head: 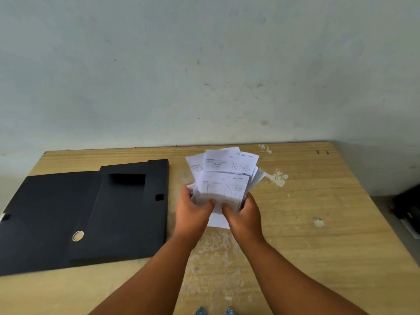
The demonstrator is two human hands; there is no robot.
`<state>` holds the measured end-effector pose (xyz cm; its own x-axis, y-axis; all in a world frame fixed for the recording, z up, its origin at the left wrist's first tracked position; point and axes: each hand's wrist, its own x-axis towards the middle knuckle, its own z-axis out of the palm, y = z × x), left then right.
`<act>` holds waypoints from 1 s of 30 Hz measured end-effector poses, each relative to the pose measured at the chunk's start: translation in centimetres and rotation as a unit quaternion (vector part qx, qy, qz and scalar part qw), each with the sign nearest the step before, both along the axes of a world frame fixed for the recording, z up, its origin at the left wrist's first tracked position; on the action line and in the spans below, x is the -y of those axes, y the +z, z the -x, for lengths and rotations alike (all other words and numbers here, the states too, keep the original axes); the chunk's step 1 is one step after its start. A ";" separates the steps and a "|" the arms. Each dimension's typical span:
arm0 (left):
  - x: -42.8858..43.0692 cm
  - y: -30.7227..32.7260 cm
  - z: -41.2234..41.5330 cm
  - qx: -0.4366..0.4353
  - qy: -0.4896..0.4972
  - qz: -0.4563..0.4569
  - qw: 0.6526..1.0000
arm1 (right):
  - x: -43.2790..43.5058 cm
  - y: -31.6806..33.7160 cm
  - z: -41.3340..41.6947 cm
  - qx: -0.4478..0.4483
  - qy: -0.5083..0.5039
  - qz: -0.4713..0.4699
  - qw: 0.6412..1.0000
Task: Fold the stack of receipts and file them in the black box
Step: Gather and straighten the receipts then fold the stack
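One desk [318, 235] of worn wood carries everything, and on it lies one black box [91, 214], a flat file case at about nine o'clock from the hands, lying flat with its flap spread toward the left; it looks stiff and light, easy to steady by an edge. Next comes one stack of receipts [223, 178], held above the desk's middle and fanned out toward twelve o'clock (I can tell at least five sheets apart, but the exact count is hidden by overlap). These are thin, limp and slippery against each other, so they would best be squared up and pinched firmly along the near edge before folding, I judge. Two hands grip that near edge: the left hand [193, 212] and the right hand [244, 214], both closed on the paper, thumbs on top.
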<state>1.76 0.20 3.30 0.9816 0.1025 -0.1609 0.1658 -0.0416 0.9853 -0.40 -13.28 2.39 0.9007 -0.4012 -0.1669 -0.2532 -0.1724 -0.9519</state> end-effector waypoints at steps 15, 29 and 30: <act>0.5 -0.3 -0.2 -0.010 -0.009 0.008 1.000 | -0.5 0.7 -0.2 -0.005 -0.012 -0.066 0.998; 0.9 0.6 0.0 -0.013 -0.009 0.078 0.997 | -0.7 1.3 -0.2 0.021 -0.015 -0.132 0.991; 0.9 0.6 0.1 -0.008 -0.014 0.075 0.997 | -0.8 1.3 -0.2 0.021 -0.014 -0.130 0.991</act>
<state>1.70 -0.72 3.91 0.9811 0.0496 -0.1870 0.1814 0.1004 0.9783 -0.16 -12.50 3.72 0.8979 -0.3755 -0.2297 -0.2131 0.0859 -0.9732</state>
